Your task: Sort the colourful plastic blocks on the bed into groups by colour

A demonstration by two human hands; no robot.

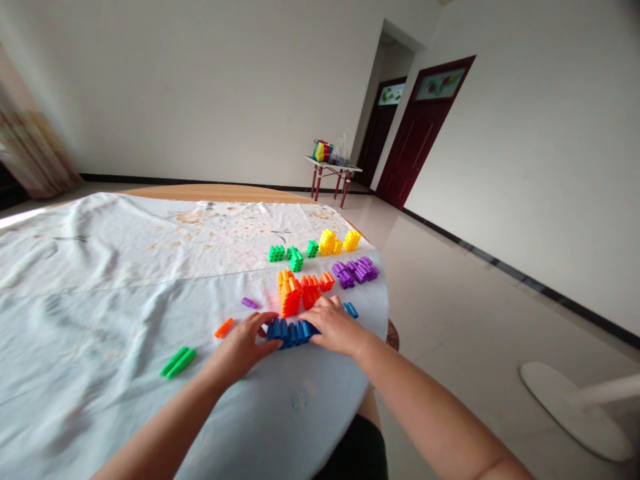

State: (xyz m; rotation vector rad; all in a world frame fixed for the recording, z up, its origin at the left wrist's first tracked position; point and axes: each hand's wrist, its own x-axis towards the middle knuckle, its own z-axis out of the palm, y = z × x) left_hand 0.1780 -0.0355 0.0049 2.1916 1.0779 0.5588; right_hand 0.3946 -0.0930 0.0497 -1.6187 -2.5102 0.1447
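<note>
A row of blue plastic tube-shaped building blocks (291,333) lies on the cloth near the table's right edge. My left hand (245,343) is curved round the row's left end, thumb at the near side and fingers at the far side. At the right end my right hand (330,323) grips the row, its fingers partly hiding the blocks. Just beyond stand an orange stack (289,293) and a red-orange cluster (311,291). More blue blocks (351,310) show behind my right hand.
Further back are green blocks (295,259), yellow blocks (327,242) and purple blocks (356,271). Loose green pieces (179,362), an orange piece (223,327) and a purple piece (249,303) lie to the left. A wrinkled tablecloth (125,320) covers the table. A small side table (334,164) stands by the far wall.
</note>
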